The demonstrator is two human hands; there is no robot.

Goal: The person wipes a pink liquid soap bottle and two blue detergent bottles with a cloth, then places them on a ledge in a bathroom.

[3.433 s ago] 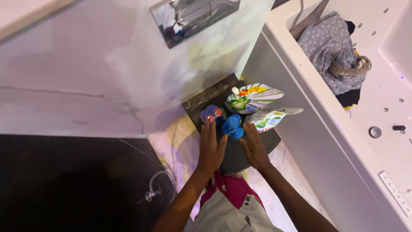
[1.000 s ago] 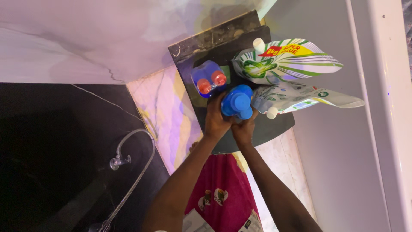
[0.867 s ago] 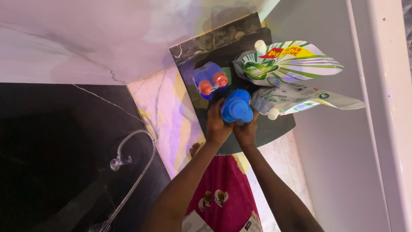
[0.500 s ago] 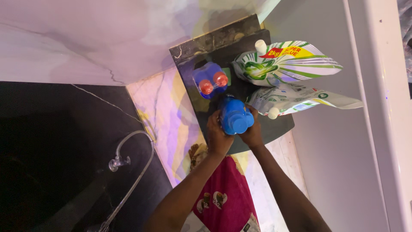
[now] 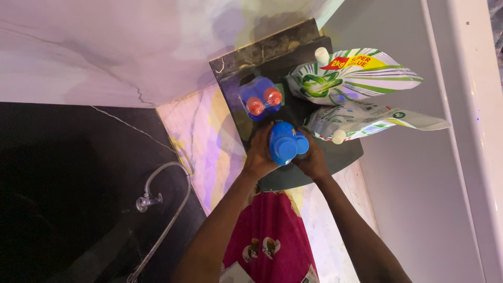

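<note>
Blue bottle (image 5: 285, 142) sits squeezed between both hands: left hand (image 5: 258, 155), right hand (image 5: 314, 161). Hold it straight, away from the pouches (image 5: 367, 118) just past the right hand.

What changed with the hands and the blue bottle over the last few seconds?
Both hands, left and right, went from resting open beside the blue-capped bottle to clasping it and drawing it slightly toward the person. The red-capped bottles and two refill pouches stayed put.
</note>
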